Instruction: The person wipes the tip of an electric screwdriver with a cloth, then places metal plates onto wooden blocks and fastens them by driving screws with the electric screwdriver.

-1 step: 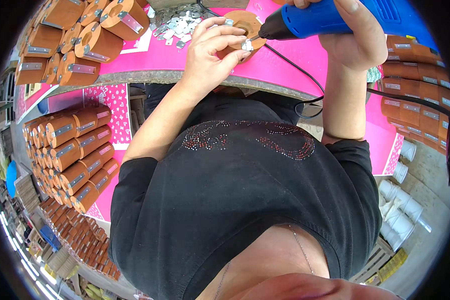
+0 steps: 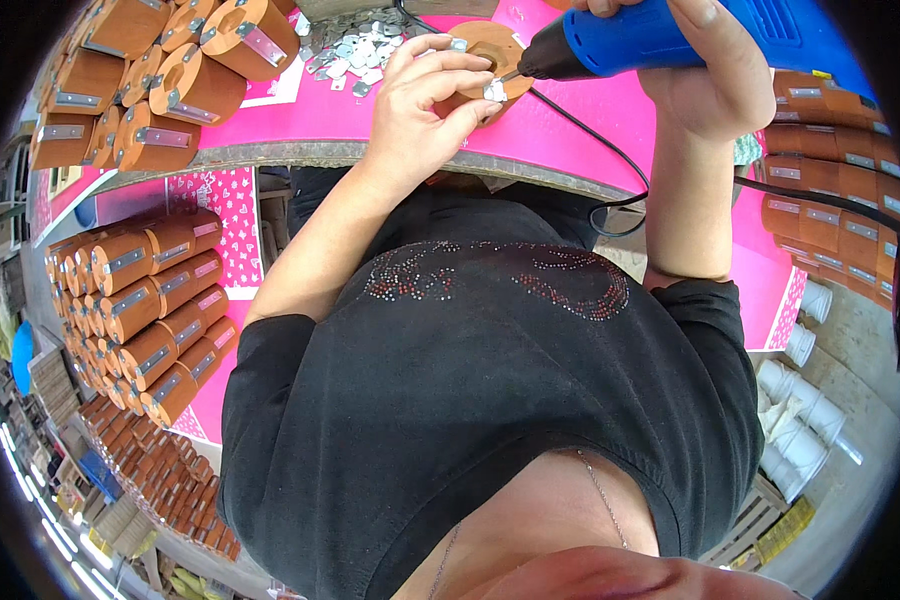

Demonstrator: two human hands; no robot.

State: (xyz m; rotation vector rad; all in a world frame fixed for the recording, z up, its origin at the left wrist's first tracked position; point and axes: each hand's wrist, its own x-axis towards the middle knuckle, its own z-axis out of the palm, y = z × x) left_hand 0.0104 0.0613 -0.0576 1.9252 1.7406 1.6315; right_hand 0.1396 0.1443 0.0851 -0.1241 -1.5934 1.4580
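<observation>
A round wooden block with a hole in its middle lies on the pink bench top. My left hand rests on its left side, thumb and fingertips closed around a small silver metal plate at the block's face. Another small plate shows at the block's upper left edge. My right hand grips a blue power screwdriver with a black nose. It is held level from the right, its thin bit reaching the block beside the plate. Part of the right hand is cut off by the upper edge.
Loose silver plates lie piled left of the block. Wooden blocks with metal strips are stacked at upper left, lower left and right. A black cable loops over the bench edge. White spools stand lower right.
</observation>
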